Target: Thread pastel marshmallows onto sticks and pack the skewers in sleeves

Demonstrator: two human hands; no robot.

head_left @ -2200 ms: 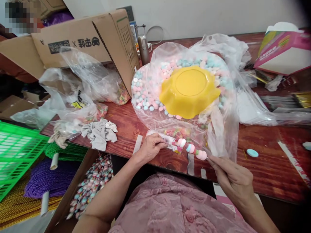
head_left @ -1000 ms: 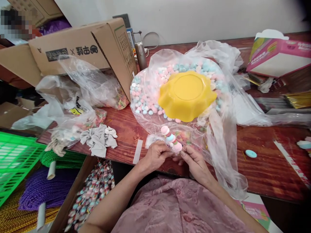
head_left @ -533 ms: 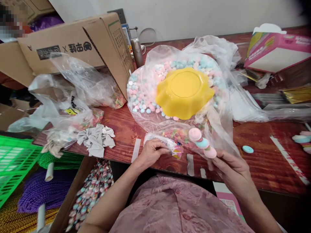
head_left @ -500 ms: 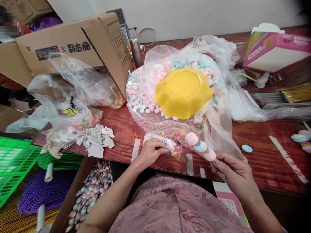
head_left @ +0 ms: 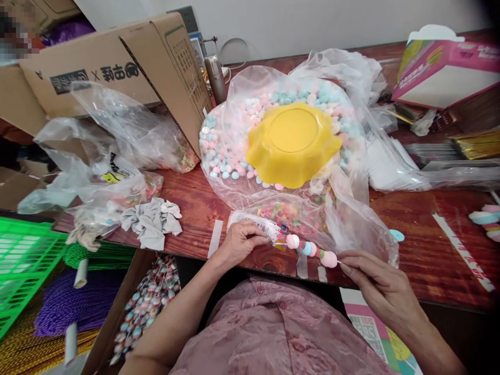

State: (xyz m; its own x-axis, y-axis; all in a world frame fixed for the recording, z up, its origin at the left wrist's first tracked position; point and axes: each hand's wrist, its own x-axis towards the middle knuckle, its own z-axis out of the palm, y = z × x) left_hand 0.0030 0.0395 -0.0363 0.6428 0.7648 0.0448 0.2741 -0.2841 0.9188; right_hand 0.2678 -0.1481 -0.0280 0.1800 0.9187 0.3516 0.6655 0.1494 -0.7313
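My left hand point(head_left: 242, 242) pinches a printed clear plastic wrapper point(head_left: 261, 225) near the table's front edge. Thumb and finger of my right hand point(head_left: 377, 278) grip the stick of a candy skewer point(head_left: 308, 249), threaded with pink and blue marshmallow-like pieces and small coloured ones between them. The skewer's left end meets the wrapper's right end, close to my left fingertips; whether it is inside cannot be made out. Just behind lies a clear bag of small red, yellow and green candies point(head_left: 291, 216). One loose blue piece point(head_left: 397, 235) rests right of the bag.
A yellow scalloped bowl point(head_left: 295, 140) sits upside down on a big clear bag of pink and blue candies point(head_left: 224, 156). Cardboard box point(head_left: 156, 67), grey cloth point(head_left: 150, 224) and plastic bags are left. Below stand a green basket point(head_left: 27, 260) and a box of finished-looking skewers point(head_left: 144, 307).
My right hand has brought the skewer down and left, so its far end now meets the wrapper. My left hand keeps its pinch on the wrapper. The view has shifted slightly.
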